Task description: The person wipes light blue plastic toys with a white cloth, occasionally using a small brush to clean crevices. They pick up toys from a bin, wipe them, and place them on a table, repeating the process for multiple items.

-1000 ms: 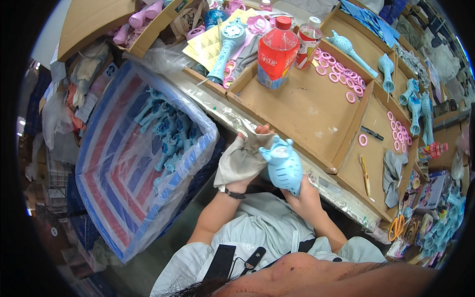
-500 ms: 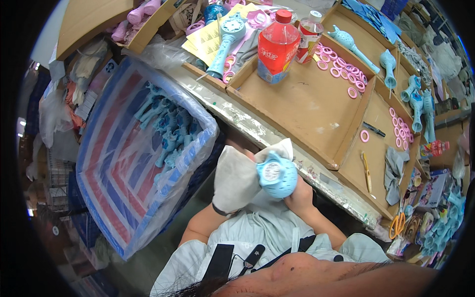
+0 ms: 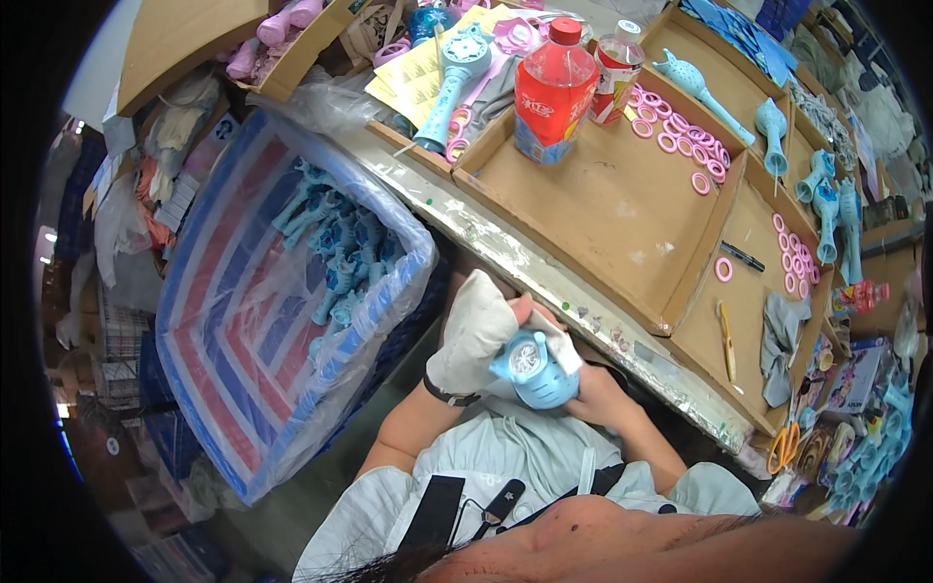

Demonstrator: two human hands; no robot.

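Observation:
A light-blue plastic toy piece, rounded with a pale patterned disc on its face, is held between my hands in front of my lap. My left hand, in a white cloth glove with bare fingertips showing, curls round its far left side. A flap of white cloth lies against the piece's upper edge. My bare right hand is closed on its right side; part of those fingers is hidden behind it.
A striped plastic-lined bin on the left holds several blue toy pieces. Cardboard trays on the bench carry a red bottle, pink rings, a black pen, a yellow brush and a grey cloth. Orange scissors hang nearby.
Both hands have come slightly nearer my body with the toy piece. It has tilted, its disc turning up and left. My left fingertips now show over the cloth.

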